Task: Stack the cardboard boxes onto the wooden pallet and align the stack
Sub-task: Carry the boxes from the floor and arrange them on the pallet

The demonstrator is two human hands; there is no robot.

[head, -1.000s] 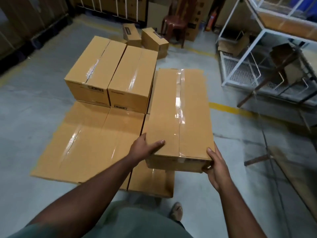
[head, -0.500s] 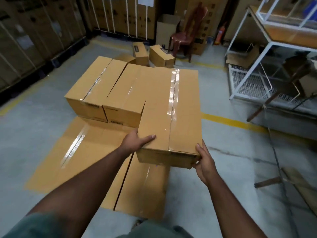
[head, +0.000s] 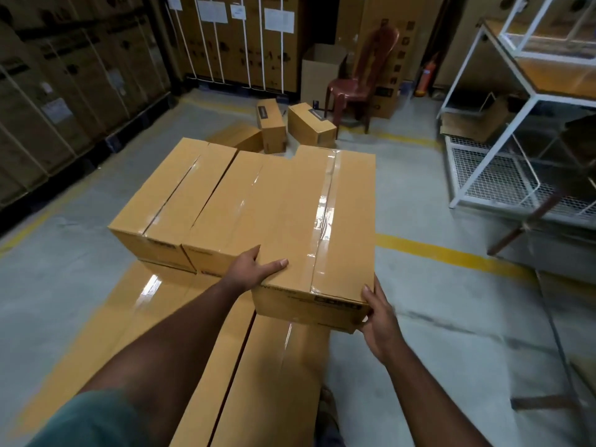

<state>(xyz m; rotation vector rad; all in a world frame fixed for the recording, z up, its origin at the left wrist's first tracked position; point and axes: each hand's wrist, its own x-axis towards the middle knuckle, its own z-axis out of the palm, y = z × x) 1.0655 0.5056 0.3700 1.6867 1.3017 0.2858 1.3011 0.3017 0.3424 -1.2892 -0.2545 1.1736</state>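
Head view, centre: taped carton [head: 317, 227] held by both hands, now farther forward than 0.5 s ago, long side touching second-tier box [head: 225, 214] beside far-left box [head: 171, 191]. Left hand [head: 254, 269] at near-left corner, thumb lying on top, fingers hidden along side. Right hand [head: 375, 309] wraps near-right corner, fingers under edge. Carton over bottom-layer boxes [head: 267, 375]; pallet not visible. Camera tilted up since earlier: red plastic chair [head: 358, 82], white metal rack [head: 516, 101] more in view.
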